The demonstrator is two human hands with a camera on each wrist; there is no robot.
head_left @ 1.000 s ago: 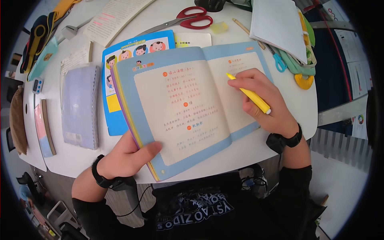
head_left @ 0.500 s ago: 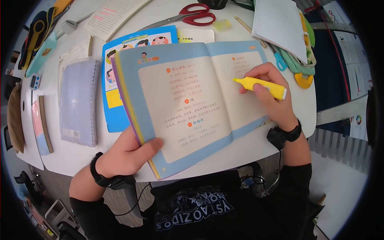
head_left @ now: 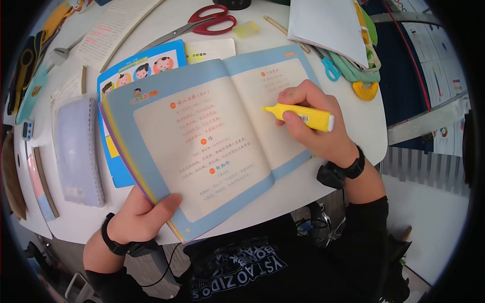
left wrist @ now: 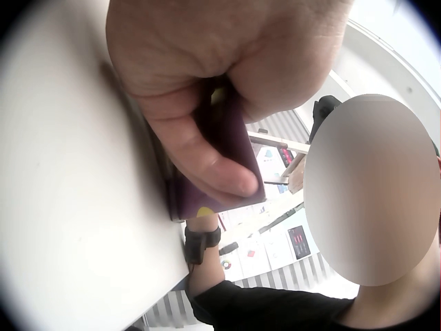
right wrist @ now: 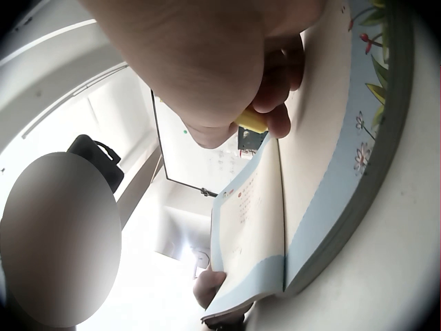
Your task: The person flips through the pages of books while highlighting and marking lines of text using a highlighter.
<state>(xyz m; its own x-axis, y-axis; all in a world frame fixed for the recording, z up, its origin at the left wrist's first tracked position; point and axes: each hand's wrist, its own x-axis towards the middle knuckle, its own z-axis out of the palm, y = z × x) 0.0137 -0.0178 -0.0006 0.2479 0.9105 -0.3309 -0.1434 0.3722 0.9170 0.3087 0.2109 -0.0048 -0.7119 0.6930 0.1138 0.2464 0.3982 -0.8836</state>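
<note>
An open book (head_left: 197,156) with blue page borders and printed Chinese text lies tilted at the table's near edge. My left hand (head_left: 144,214) grips its lower left corner, thumb on the page; in the left wrist view the fingers (left wrist: 213,169) curl under the purple cover. My right hand (head_left: 316,118) pinches a yellow highlighter (head_left: 305,117) between thumb and fingers, its uncapped tip pointing left over the right-hand page near the fold. In the right wrist view, the highlighter (right wrist: 251,120) shows only partly between the fingers.
Under the book lies a blue booklet (head_left: 144,63) with cartoon faces. Red-handled scissors (head_left: 212,21), a yellow sticky-note pad (head_left: 246,29) and a pencil (head_left: 278,28) lie beyond it. A clear-covered notebook (head_left: 78,151) rests at left, white paper (head_left: 328,30) at right.
The highlighter has swung from pointing steeply up-left to lying nearly level, its tip now lower on the page. The head view has shifted, moving the scene left. My left hand keeps its hold.
</note>
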